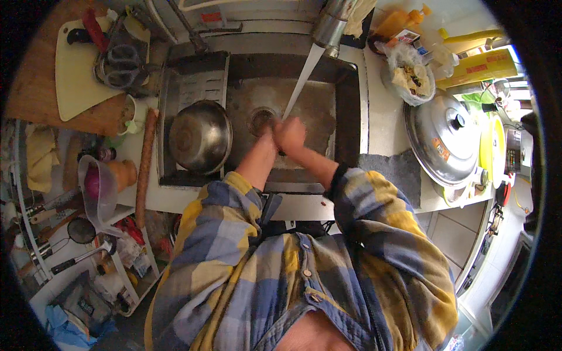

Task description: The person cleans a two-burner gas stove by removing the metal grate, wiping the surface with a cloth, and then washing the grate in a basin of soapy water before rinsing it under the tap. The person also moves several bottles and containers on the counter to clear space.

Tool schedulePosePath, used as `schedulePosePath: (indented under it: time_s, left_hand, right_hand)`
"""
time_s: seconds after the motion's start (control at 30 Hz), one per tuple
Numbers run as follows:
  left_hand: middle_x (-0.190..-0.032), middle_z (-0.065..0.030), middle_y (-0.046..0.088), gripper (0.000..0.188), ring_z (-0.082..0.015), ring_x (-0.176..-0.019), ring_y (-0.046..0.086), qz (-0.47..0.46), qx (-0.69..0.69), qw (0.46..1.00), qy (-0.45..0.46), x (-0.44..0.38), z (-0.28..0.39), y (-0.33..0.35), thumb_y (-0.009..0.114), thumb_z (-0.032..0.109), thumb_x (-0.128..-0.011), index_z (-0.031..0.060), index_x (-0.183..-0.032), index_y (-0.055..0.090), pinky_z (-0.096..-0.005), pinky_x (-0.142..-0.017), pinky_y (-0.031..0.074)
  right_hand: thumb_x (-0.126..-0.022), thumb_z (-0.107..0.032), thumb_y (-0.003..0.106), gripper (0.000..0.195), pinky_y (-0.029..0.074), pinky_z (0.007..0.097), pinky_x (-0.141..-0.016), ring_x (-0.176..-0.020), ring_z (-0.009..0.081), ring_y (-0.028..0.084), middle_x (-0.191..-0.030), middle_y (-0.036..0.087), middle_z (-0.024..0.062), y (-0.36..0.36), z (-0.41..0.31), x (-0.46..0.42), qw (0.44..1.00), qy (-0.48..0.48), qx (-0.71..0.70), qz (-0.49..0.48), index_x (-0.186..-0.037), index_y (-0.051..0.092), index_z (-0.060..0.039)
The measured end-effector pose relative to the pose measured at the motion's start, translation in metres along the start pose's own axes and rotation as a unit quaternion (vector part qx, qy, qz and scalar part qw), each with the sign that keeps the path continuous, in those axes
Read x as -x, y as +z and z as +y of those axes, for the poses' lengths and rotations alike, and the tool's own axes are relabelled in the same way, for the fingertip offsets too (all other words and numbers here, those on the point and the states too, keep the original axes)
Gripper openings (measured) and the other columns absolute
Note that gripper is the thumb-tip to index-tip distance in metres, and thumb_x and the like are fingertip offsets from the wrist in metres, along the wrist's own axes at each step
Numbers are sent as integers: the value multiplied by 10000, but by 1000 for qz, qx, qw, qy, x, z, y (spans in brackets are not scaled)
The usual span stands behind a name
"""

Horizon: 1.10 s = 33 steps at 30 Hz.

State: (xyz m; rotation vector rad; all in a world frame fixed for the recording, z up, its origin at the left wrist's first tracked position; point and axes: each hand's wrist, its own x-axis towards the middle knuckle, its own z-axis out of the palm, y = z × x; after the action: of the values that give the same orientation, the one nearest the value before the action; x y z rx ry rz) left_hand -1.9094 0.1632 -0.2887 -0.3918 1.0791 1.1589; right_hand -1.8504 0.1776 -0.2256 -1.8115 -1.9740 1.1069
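My right hand (291, 133) is pressed against my left hand (271, 134) over the sink basin (311, 101), just above the drain strainer (262, 120). Both are blurred by motion, and most of the left fingers are hidden, so I cannot tell whether anything is between them. A stream of water (304, 80) runs from the metal faucet (328, 28) down onto the hands. Left of them, a steel bowl (200, 137) lies upside down on the slotted drain tray (197, 85) in the sink.
Left are a cutting board (72, 83), scissors (120, 66), a cup (134, 114) and a long brown root (146, 166). On the right counter, a plastic-bagged bowl of food (410, 79) sits behind a domed steel lid (445, 136). A grey cloth (390, 173) lies by the sink.
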Motion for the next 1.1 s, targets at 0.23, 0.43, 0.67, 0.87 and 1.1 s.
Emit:
schedulePosePath:
  time_s: [0.23, 0.43, 0.67, 0.87, 1.1]
  left_hand:
    - [-1116, -106, 604, 414, -287, -976, 603, 62, 40, 997, 1, -8, 2, -12, 389, 387, -939, 67, -1158, 535, -466, -825, 500]
    - [-1112, -120, 595, 375, -288, -965, 597, 113, -15, 993, -24, 43, 6, 19, 421, 334, -935, 52, -1156, 531, -468, -830, 498]
    - [-1118, -123, 617, 395, -297, -959, 619, -36, -4, 999, -37, 38, 33, 21, 425, 389, -943, 71, -1137, 557, -521, -839, 474]
    - [-1159, -143, 579, 382, -327, -1071, 566, -20, -70, 997, -36, -1, 40, -25, 527, 301, -910, 42, -1188, 488, -543, -920, 430]
    - [-1134, -124, 609, 361, -304, -1030, 595, 122, -133, 983, -38, -11, 33, -26, 555, 361, -903, 96, -1147, 549, -546, -835, 479]
  right_hand:
    - [-842, -383, 517, 427, 508, 474, -770, -835, 407, 642, -870, 645, 258, 1, 6, -4, 998, 22, -8, -64, -918, 649, 15]
    - [-824, -327, 550, 337, 517, 464, -732, -819, 386, 641, -859, 648, 241, 22, 34, -18, 997, -10, 82, 7, -901, 662, -19]
    - [-875, -439, 576, 430, 504, 380, -696, -738, 254, 631, -803, 672, 118, 44, 126, -104, 981, 28, -186, -50, -843, 692, -27]
    - [-842, -496, 613, 466, 483, 383, -765, -828, 243, 624, -891, 676, 99, -41, 51, -67, 922, -98, 65, -368, -891, 695, -40]
    - [-831, -394, 614, 347, 513, 450, -741, -830, 376, 643, -916, 668, 194, -9, 68, -66, 976, -157, 142, -39, -959, 673, -77]
